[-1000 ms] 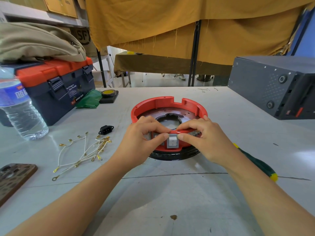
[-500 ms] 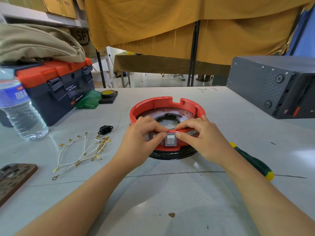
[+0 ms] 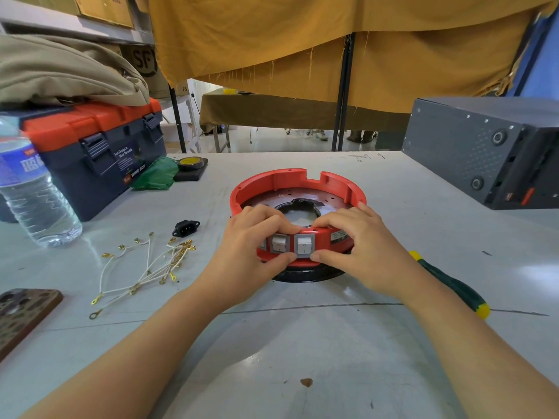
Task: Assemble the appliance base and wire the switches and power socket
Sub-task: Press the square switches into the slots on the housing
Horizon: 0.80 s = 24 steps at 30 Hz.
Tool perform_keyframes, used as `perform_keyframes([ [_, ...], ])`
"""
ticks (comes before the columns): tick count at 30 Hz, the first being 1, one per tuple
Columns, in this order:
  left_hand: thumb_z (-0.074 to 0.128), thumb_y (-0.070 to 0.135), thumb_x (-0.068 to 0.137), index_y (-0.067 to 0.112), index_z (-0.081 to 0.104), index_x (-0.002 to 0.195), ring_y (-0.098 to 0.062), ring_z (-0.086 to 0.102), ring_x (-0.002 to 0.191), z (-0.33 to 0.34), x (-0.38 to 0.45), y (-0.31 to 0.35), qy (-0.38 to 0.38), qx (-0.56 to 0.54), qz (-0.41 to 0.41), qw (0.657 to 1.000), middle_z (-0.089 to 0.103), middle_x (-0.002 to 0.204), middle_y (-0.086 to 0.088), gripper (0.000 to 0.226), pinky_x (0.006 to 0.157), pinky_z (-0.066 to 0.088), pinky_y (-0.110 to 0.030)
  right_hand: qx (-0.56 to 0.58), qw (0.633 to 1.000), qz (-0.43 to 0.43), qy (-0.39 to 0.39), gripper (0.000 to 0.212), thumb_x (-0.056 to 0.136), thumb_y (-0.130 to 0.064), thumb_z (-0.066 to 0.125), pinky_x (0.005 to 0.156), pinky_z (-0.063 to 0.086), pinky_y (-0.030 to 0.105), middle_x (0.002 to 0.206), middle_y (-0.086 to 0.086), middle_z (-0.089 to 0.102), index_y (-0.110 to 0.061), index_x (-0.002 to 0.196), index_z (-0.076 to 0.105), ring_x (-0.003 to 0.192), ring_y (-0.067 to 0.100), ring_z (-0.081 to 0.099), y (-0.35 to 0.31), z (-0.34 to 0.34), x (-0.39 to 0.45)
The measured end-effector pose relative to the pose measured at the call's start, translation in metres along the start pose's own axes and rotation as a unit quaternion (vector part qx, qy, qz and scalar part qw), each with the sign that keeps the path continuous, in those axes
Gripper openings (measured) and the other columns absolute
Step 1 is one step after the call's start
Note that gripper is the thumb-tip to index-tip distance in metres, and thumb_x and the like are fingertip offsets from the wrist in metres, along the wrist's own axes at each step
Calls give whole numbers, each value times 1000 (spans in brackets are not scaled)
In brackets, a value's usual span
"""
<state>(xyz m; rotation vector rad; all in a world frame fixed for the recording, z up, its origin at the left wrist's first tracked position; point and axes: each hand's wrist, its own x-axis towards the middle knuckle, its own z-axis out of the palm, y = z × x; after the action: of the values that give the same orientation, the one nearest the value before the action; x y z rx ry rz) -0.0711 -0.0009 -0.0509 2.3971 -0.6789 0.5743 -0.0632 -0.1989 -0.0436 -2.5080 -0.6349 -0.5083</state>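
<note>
A red ring-shaped appliance base [image 3: 298, 189] sits on a black disc near the middle of the grey table [image 3: 302, 358], with a metal plate and a round opening inside it. Both hands grip its near wall: the left hand [image 3: 251, 249] curls fingers over the top rim with the thumb pressed under the lower edge, and the right hand [image 3: 360, 249] does the same from the other side, thumb tip just below the right rocker switch [image 3: 304, 245]. That white switch sits in a grey frame in the wall, marked with "O" above "I"; a second white switch [image 3: 279, 244] is seated just left of it, partly covered by the left fingers. A small label on the wall to the right carries print too small to read. Left of the base lie a black power socket [image 3: 185, 228] and, near it, a loose bundle of white wires [image 3: 145, 267] with brass terminals — apart from the base. A green screwdriver [image 3: 450, 285] with a yellow end lies behind the right wrist. At far left stand a water bottle [image 3: 33, 195] with a blue label and a navy-and-orange toolbox [image 3: 90, 149] reading "WING BOX". A cardboard box [image 3: 145, 60] behind shows "SF".
</note>
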Motion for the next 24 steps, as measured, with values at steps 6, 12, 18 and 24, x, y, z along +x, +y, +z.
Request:
perform_keyframes([
  [6,74,20,78,21,64,106,-16,47,104,1,0,3,9,-1,-6,1000,53,106,5,30,96,37,-37,16,1000,10,17,30,79,-34,71,110,20,32,96,-17,54,-28,107,62,84,-8,33,0,2,1],
  [12,73,16,78,16,66,102,-17,47,97,3,1,5,18,-4,-1,1000,54,101,2,24,93,37,-35,11,1000,15,20,24,81,-34,70,111,18,31,94,-17,54,-26,102,62,89,-7,39,0,4,2],
  [18,73,18,79,20,66,103,-15,47,99,2,1,3,20,-1,4,1000,54,101,5,26,94,35,-30,25,999,18,15,25,80,-32,71,112,19,33,90,-23,51,-27,103,62,90,-10,39,1,4,2],
  [24,70,26,82,29,69,106,-2,50,101,-7,0,-3,16,-27,26,999,59,100,18,24,92,39,-25,86,996,22,-3,23,76,-36,73,102,32,33,90,-24,57,-31,98,66,96,-7,42,2,-3,0],
])
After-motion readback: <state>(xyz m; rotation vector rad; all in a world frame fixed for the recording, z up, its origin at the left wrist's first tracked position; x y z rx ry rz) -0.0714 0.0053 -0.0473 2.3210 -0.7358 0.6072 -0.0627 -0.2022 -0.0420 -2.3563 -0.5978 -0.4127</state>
